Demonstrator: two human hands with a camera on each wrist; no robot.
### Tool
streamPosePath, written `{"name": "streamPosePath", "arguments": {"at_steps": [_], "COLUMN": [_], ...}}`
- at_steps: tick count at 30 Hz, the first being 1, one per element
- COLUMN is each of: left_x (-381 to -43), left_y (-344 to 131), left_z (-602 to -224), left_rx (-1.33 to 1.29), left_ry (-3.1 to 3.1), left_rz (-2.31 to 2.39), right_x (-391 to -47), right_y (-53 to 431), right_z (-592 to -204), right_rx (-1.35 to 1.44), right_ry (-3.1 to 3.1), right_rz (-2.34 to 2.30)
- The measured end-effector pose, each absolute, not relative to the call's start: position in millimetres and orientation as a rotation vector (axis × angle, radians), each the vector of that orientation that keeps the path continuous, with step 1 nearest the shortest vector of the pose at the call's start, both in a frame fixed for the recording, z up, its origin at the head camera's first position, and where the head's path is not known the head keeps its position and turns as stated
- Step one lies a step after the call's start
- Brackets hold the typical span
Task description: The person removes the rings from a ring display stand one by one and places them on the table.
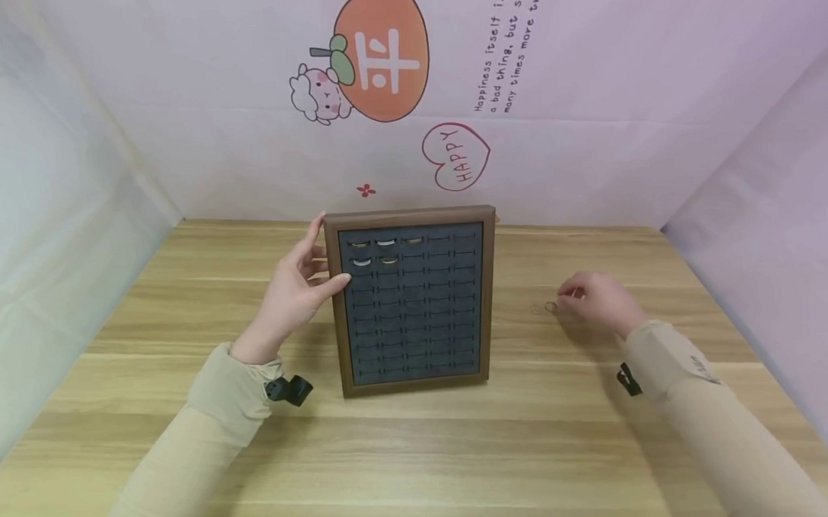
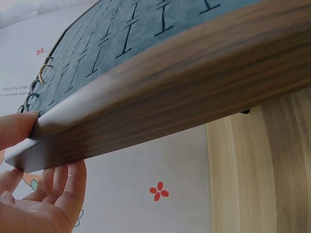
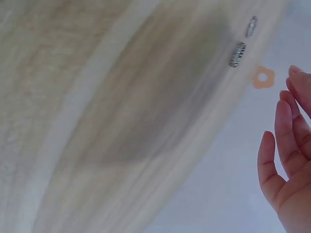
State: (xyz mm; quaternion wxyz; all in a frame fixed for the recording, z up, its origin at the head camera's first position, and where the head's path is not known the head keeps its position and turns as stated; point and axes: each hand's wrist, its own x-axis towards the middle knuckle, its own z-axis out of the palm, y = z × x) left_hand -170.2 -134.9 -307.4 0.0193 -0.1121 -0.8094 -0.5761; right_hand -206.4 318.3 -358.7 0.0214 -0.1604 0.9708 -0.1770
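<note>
A ring display board (image 1: 416,319) with a brown wooden frame and dark grey slotted padding stands tilted up on the table. Several gold and silver rings (image 1: 387,261) sit in the top two rows at its upper left. My left hand (image 1: 295,289) grips the frame's upper left side, thumb on the front edge and fingers behind, as the left wrist view (image 2: 53,194) also shows. At the right, my right hand (image 1: 600,301) hovers close by a loose ring (image 1: 551,307). Its thumb and forefinger tips are near each other, with nothing visible between them. Two rings (image 3: 238,54) lie beside those fingertips.
The wood-grain table (image 1: 421,456) ends at a white cloth backdrop (image 1: 246,143) printed with an orange fruit cartoon, a heart and lettering. White side cloths (image 1: 781,169) flank it. Small black devices (image 1: 288,390) are strapped at both wrists.
</note>
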Motion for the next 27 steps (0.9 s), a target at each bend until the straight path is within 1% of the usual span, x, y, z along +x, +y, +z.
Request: {"name": "streamPosePath", "arguments": {"at_steps": [9, 19, 27], "left_x": [-170.6, -169.8, -169.1], "left_y": [-134.8, -135.3, -135.3], "left_z": [-307.3, -308.1, -307.9], "left_rx": [-0.36, -0.352, -0.357], "left_ry": [-2.512, -2.513, -2.513], "left_rz": [-1.779, -1.77, -1.769], "right_x": [-199.1, -194.6, -192.1], "right_y": [310.0, 298.7, 285.3], "right_z": [-348.4, -331.0, -314.8], "right_rx": [-0.512, -0.482, -0.441], "right_ry": [3.079, 3.186, 3.215], "right_rz": [-0.617, -0.919, -0.966]}}
